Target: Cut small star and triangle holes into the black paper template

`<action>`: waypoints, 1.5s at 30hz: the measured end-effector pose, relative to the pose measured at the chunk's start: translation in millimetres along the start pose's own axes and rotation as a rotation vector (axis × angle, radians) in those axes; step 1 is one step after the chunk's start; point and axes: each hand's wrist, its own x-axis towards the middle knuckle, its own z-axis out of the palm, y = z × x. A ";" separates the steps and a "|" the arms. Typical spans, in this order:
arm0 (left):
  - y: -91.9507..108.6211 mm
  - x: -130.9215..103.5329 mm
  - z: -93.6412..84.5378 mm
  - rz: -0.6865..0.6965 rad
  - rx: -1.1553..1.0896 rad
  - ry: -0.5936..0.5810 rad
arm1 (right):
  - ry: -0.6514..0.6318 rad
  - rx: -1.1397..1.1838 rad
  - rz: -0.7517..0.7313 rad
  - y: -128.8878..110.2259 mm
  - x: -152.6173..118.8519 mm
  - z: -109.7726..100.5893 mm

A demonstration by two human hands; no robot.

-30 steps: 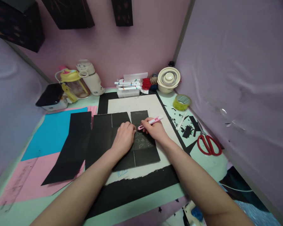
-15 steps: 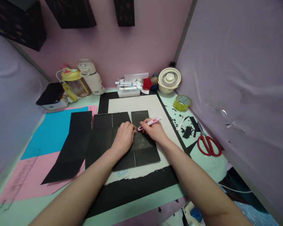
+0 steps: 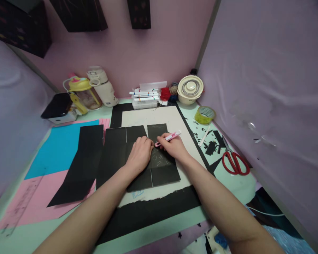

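Folded black paper [image 3: 137,181] lies on a white board [image 3: 164,114], with small pale outlines of shapes drawn on its right panel. My right hand [image 3: 172,145] is closed round a pink craft knife [image 3: 168,138], whose lower end is at the paper beside my left fingertips. Pressed on the black paper, my left hand [image 3: 140,152] has its fingers bent and together; whether anything is between them is too small to tell. The knife's tip is not clearly visible.
Red-handled scissors [image 3: 235,163], black scraps [image 3: 210,148] and green tape [image 3: 204,115] lie right. Markers [image 3: 145,95], a cream bowl [image 3: 190,90] and a white bottle [image 3: 104,88] stand behind. Blue paper [image 3: 55,148], pink paper and a clear ruler [image 3: 25,204] are left.
My left fingertips have shifted very slightly right toward the knife. My right hand and the knife are almost where they were.
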 end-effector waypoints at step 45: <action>-3.5 7.2 -2.2 0.104 0.054 -0.065 | -0.333 -0.093 -0.048 -13.6 -26.9 -68.0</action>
